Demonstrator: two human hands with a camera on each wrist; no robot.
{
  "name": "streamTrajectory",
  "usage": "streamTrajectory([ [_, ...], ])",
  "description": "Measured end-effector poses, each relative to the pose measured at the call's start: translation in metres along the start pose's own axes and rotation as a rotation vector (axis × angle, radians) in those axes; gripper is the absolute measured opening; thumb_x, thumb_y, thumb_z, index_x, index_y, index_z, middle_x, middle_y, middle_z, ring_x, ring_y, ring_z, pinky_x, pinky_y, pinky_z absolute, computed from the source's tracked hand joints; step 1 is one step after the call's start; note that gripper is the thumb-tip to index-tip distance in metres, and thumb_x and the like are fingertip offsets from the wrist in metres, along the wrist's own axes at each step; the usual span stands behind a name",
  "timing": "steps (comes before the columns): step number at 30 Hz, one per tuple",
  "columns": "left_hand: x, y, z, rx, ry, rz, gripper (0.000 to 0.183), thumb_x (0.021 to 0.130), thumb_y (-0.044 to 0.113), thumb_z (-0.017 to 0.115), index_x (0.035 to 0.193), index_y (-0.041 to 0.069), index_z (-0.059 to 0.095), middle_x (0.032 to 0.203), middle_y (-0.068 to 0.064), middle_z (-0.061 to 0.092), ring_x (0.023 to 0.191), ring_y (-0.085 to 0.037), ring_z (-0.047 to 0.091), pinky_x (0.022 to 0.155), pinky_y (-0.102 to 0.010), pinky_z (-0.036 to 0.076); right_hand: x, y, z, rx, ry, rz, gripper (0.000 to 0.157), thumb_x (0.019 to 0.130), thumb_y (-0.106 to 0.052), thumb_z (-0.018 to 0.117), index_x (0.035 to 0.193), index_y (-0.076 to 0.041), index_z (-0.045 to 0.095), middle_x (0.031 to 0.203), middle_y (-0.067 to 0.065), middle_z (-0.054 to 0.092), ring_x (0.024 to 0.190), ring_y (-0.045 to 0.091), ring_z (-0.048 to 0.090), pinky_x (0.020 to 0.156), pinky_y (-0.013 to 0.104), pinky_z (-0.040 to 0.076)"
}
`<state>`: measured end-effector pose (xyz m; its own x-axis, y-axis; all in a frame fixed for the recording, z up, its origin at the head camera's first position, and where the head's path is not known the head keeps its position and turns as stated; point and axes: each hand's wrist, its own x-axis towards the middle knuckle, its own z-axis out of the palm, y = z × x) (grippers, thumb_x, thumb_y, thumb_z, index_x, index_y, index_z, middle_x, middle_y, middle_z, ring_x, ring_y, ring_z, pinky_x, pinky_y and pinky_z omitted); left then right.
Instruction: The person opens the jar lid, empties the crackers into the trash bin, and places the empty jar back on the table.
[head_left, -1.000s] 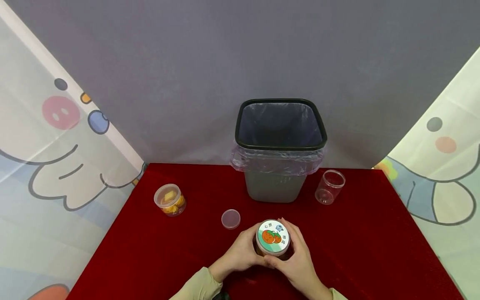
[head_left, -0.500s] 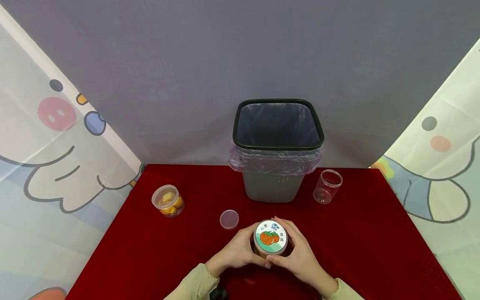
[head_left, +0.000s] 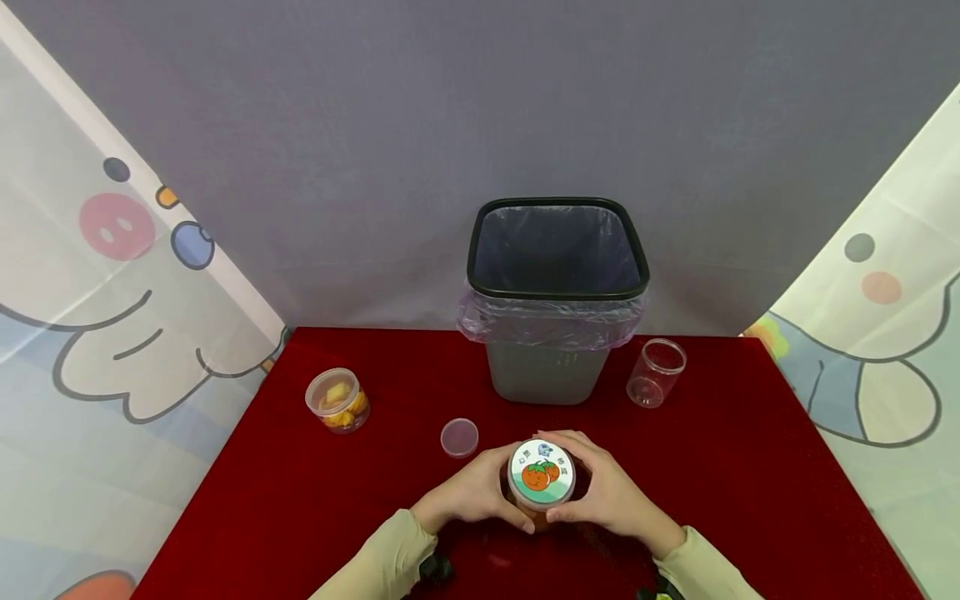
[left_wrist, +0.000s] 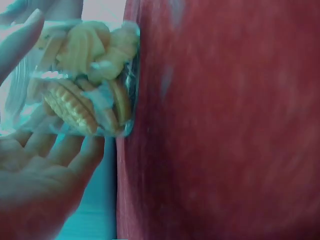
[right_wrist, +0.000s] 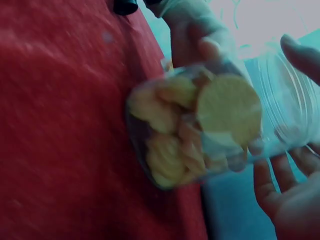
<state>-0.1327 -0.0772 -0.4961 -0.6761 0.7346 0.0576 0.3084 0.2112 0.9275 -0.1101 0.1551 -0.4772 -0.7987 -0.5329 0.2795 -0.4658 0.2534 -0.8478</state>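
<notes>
A clear jar (head_left: 538, 518) of cookies (left_wrist: 72, 107) stands between both hands near the front of the table. On top sits a round lid (head_left: 542, 475) printed with two orange fruits. My left hand (head_left: 478, 493) curls round the jar from the left, its thumb in front. From the right, my right hand (head_left: 606, 492) grips at the lid, fingers behind and thumb in front. Through the wall in the right wrist view, swirled cookies (right_wrist: 165, 160) and a round flat biscuit (right_wrist: 230, 110) show.
A lidded tub (head_left: 341, 402) with yellow pieces stands at the left. A small clear disc (head_left: 459, 438) lies behind my left hand. At the back, a bag-lined bin (head_left: 547, 371) stands beside a clear cup (head_left: 656, 373). Red cloth (head_left: 750, 467) covers the table.
The lid's print has turned slightly counter-clockwise. My right hand has swung round with it, its thumb now apart from the left thumb. The left hand keeps its hold.
</notes>
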Motion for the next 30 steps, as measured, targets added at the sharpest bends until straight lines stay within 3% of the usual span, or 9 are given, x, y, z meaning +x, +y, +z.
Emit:
streamTrajectory([
  [9,0.005,-0.003,-0.009,0.006,-0.079,0.017,0.090,0.062,0.024,0.089,0.137,0.030,0.040,0.129,0.012,0.051,0.117,-0.007,0.049,0.100,-0.027,0.039,0.012,0.007,-0.016,0.123,-0.178,-0.003,0.085,0.069,-0.018,0.084,0.142,-0.019,0.041,0.133,-0.002,0.046,0.118,0.019,0.045,0.096,0.035,0.040],
  [14,0.005,-0.004,-0.008,-0.007,-0.086,0.008,0.090,0.062,0.025,0.089,0.137,0.031,0.040,0.129,0.012,0.051,0.118,-0.007,0.049,0.100,-0.027,0.038,0.011,0.008,-0.017,0.111,-0.202,-0.011,0.091,0.068,-0.016,0.085,0.145,-0.022,0.036,0.137,-0.001,0.043,0.121,0.019,0.043,0.098,0.035,0.038],
  [21,0.002,-0.004,-0.005,-0.024,-0.060,-0.005,0.093,0.061,0.024,0.089,0.139,0.031,0.038,0.130,0.012,0.051,0.119,-0.007,0.048,0.102,-0.027,0.036,0.001,0.000,-0.016,0.023,-0.142,-0.050,0.107,0.064,-0.014,0.087,0.150,-0.019,0.023,0.147,-0.001,0.035,0.132,0.020,0.034,0.105,0.032,0.032],
  [30,-0.001,0.000,0.007,-0.055,0.043,0.008,0.093,0.060,0.023,0.090,0.138,0.030,0.039,0.128,0.011,0.053,0.116,-0.008,0.052,0.098,-0.027,0.040,-0.013,-0.006,-0.002,0.030,0.027,-0.080,0.105,0.065,-0.012,0.085,0.149,-0.013,0.022,0.148,0.004,0.032,0.132,0.026,0.032,0.104,0.023,0.029],
])
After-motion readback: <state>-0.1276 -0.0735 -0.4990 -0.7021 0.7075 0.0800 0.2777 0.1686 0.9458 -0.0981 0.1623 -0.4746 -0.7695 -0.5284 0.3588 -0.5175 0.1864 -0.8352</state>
